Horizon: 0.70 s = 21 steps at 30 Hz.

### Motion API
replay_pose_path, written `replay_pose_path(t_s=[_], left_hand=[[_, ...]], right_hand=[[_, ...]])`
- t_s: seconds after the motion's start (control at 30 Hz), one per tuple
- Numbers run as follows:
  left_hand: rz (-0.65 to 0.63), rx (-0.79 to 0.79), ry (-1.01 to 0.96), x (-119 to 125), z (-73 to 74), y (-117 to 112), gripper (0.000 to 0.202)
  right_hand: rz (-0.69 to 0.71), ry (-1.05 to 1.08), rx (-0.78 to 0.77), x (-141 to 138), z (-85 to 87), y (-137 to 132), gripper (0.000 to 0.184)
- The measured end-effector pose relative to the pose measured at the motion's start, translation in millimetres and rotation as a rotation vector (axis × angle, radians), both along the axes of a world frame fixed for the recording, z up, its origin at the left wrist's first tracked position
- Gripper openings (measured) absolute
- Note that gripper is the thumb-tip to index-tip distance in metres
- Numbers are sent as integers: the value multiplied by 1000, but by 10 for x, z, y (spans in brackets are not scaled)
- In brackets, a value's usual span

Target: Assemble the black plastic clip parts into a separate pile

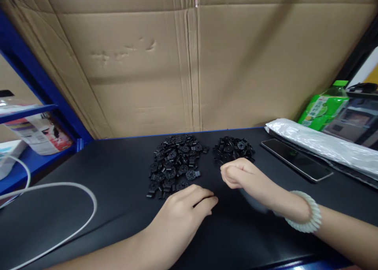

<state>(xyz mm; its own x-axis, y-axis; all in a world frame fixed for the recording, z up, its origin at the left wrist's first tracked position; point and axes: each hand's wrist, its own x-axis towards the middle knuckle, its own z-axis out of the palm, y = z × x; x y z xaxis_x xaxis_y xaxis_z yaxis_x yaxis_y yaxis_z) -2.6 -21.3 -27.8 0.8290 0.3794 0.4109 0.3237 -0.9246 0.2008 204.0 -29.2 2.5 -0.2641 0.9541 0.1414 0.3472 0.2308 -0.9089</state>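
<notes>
A large pile of small black plastic parts (pixel 174 159), with round perforated discs and ribbed tabs, lies on the black tabletop. To its right is a smaller heap of black round parts (pixel 232 147). At the near edge of the larger pile is my left hand (pixel 189 207), its fingers curled and the tips close together. My right hand (pixel 239 173) is closed like a fist just in front of the smaller heap, a pale beaded bracelet (pixel 307 213) on its wrist. Whatever either hand has in its fingers is hidden.
A phone (pixel 297 159) lies at the right, beside a silvery plastic bag (pixel 321 142) and a green bottle (pixel 326 104). A white cable (pixel 91 197) loops over the table's left side. Cardboard (pixel 141 65) stands behind; a blue shelf frame (pixel 44 69) rises at left.
</notes>
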Motion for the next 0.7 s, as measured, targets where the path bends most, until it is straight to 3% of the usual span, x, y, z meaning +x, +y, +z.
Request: replay_pose_path(t_s=[0.13, 0.2, 0.27, 0.4, 0.7], left_hand=[[-11, -132, -235, -18, 69, -73, 32], [-7, -176, -376, -5, 103, -99, 32], [-13, -204, -454, 15, 124, -110, 30], [-38, -207, -515, 45, 120, -105, 32], [-68, -287, -500, 62, 74, -76, 24]], right_hand=[[32, 155, -233, -28, 0, -8, 19], [151, 328, -441, -51, 15, -40, 7], [302, 479, -578, -80, 33, -83, 20], [437, 568, -613, -150, 39, -148, 35], [444, 508, -608, -226, -60, -128, 37]])
